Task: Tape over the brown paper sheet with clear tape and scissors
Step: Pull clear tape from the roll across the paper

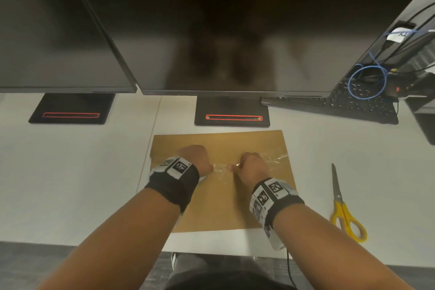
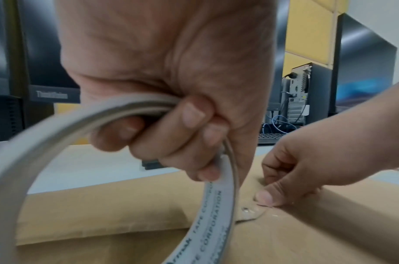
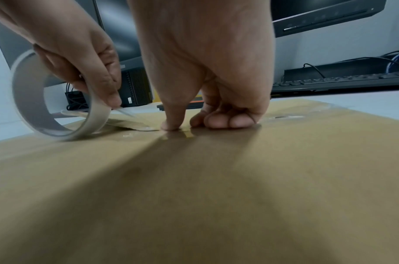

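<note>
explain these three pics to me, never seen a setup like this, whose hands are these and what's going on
No machine here: a person wears three cameras. The top-down picture comes from the head; the other two come from the wrists, looking along the fingers. On the white table lies a brown paper sheet, with yellow-handled scissors to its right, untouched. Monitors and a keyboard stand behind. The left hand grips a tape roll; clear tape runs from it onto the sheet, where the right hand, fingers curled, presses it down with its thumb.
</note>
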`<state>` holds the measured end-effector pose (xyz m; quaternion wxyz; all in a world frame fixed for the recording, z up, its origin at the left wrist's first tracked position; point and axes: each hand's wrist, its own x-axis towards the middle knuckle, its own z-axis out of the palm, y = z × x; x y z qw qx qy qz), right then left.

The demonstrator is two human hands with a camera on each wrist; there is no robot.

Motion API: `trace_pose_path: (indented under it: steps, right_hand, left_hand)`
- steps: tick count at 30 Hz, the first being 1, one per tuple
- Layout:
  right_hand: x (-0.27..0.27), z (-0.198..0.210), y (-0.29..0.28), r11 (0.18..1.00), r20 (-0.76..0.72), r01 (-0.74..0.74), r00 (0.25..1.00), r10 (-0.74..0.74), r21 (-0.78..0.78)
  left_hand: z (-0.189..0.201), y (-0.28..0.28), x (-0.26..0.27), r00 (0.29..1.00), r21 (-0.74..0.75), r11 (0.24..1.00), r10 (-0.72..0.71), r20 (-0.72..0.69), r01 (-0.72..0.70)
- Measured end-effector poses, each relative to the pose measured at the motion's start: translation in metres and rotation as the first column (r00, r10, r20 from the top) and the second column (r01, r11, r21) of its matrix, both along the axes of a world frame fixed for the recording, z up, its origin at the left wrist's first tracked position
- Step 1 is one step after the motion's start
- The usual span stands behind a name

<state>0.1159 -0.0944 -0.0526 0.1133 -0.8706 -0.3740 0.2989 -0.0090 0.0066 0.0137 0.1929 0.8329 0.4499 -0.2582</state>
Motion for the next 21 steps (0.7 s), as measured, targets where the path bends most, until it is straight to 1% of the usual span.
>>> trace_pose_path:
  steps: [3,6,10,13,15,19,21]
  right_hand:
    - [-0.006,0.003,-0.001,0.995,-0.066,-0.023,0.997,0.029,0.092]
    - [-0.013,0.004,-0.002,0.988,-0.088,-0.020,0.996,0.033,0.150]
    - [-0.016,0.004,0.002,0.994,-0.108,0.000,0.994,0.011,0.108]
    - [-0.019,0.004,0.005,0.998,-0.074,-0.025,0.997,0.030,0.066]
    - [-0.020,0.004,0.005,0.998,-0.070,-0.022,0.997,0.026,0.057]
    - [-0.020,0.004,0.005,0.997,-0.064,-0.033,0.997,0.038,0.074]
    - [-0.019,0.004,0.005,0.997,-0.077,-0.032,0.996,0.038,0.076]
  left_hand:
    - [0.001,-0.003,0.000,0.999,0.042,0.999,-0.034,0.009,0.034]
    - [0.002,-0.003,-0.004,0.999,0.063,0.998,-0.030,0.023,0.029]
    - [0.002,-0.006,-0.004,0.999,0.076,0.996,-0.043,0.013,0.042]
    - [0.004,-0.009,-0.004,0.995,0.066,0.993,-0.095,-0.017,0.096]
    - [0.005,-0.012,-0.005,0.991,0.060,0.989,-0.133,-0.027,0.134]
    - [0.018,-0.015,-0.001,0.991,0.046,0.990,-0.136,-0.007,0.136]
    - [0.023,-0.021,0.003,0.975,0.083,0.972,-0.216,-0.050,0.220]
